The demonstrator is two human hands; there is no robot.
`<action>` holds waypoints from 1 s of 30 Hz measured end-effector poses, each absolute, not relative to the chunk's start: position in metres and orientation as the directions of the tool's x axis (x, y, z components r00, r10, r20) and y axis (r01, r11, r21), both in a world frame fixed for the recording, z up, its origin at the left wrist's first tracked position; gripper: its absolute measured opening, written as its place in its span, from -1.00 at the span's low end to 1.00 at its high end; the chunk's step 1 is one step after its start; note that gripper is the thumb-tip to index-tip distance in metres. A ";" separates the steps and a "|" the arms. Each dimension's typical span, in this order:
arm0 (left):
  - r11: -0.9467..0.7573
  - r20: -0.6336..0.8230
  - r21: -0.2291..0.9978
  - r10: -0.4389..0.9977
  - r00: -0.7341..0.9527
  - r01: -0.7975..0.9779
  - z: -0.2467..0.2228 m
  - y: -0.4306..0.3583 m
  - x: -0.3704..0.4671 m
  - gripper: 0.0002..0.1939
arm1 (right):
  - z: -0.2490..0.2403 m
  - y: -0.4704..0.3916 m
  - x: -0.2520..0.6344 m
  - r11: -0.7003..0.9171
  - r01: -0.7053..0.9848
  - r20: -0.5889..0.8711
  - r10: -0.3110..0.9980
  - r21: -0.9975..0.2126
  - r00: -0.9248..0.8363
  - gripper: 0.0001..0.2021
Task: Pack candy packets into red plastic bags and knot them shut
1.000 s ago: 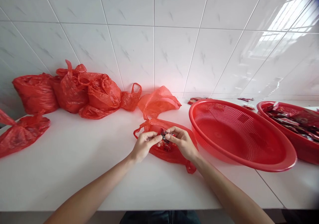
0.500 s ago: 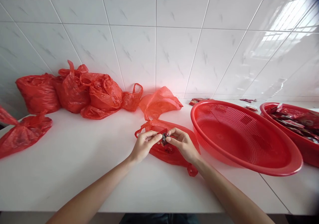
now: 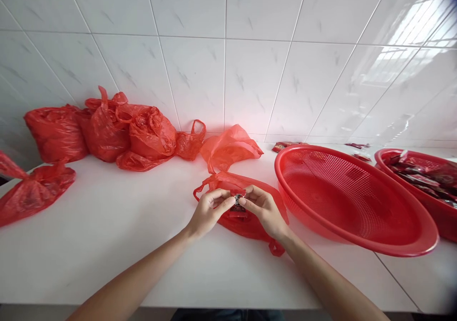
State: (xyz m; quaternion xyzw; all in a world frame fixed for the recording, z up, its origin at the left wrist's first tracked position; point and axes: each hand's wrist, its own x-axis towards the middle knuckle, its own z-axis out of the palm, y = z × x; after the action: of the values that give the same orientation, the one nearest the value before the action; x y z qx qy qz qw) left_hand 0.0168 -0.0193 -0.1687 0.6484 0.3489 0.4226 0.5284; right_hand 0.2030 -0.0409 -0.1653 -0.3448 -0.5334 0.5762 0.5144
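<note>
A small red-and-dark packet (image 3: 238, 209) is pinched between my two hands, with a silvery-black patch or piece showing at the thumbs; what that piece is, I cannot tell. My left hand (image 3: 209, 212) grips the packet's left side with thumb and fingers. On its right side, the thumb and fingers of my right hand (image 3: 266, 211) are closed in the same way. Both hands are over a flattened red plastic bag (image 3: 246, 228) on the white table (image 3: 124, 245). The fingers cover parts of the packet.
To the right stands a red mesh basket (image 3: 321, 192); beyond it, another red basket (image 3: 400, 157) holds several packets. Filled red bags (image 3: 152, 133) line the tiled wall at left. A tied bag (image 3: 39, 188) lies at far left, and a loose bag (image 3: 230, 147) lies behind my hands.
The packet has turned in my fingers, so more of its printed lower part faces me. Both hands still hold it over the bag. The view has shifted very slightly.
</note>
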 end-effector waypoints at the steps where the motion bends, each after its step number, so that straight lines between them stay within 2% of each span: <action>1: -0.182 0.167 0.983 0.898 0.408 -0.002 -0.169 -0.020 0.017 -0.75 | -0.165 -0.041 0.203 0.104 -0.238 0.156 0.964 -0.966 -0.213 -0.79; 6: -0.158 0.143 0.987 0.896 0.420 0.001 -0.175 -0.020 0.019 -0.69 | -0.167 -0.039 0.203 0.124 -0.270 0.163 0.979 -0.955 -0.126 -0.78; 12: -0.188 0.165 0.982 0.889 0.428 0.012 -0.176 -0.018 0.018 -0.74 | -0.164 -0.040 0.206 0.103 -0.250 0.145 0.977 -0.963 -0.154 -0.80; 17: -0.272 0.204 0.957 0.878 0.434 0.102 -0.173 -0.019 0.017 -0.75 | -0.161 -0.041 0.206 0.091 -0.232 0.134 0.975 -0.968 -0.177 -0.81; 23: -0.243 0.156 0.963 0.851 0.502 0.113 -0.175 -0.022 0.018 -0.76 | -0.168 -0.037 0.206 0.072 -0.210 0.097 0.989 -0.975 -0.111 -0.75; 27: -0.433 0.221 0.846 0.817 0.533 0.312 -0.179 -0.026 0.018 -0.85 | -0.173 -0.033 0.208 0.144 -0.097 0.146 0.989 -0.985 -0.013 -0.77; 30: -0.503 0.234 0.745 0.812 0.535 0.438 -0.184 -0.026 0.018 -0.83 | -0.176 -0.031 0.209 0.172 -0.016 0.171 0.984 -0.985 0.039 -0.78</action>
State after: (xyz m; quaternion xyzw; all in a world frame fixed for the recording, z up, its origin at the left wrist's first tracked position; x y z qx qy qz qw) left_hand 0.0180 -0.0262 -0.1839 0.8159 0.3831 0.2929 0.3191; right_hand 0.2091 -0.0312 -0.1764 -0.4595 -0.5268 0.4504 0.5555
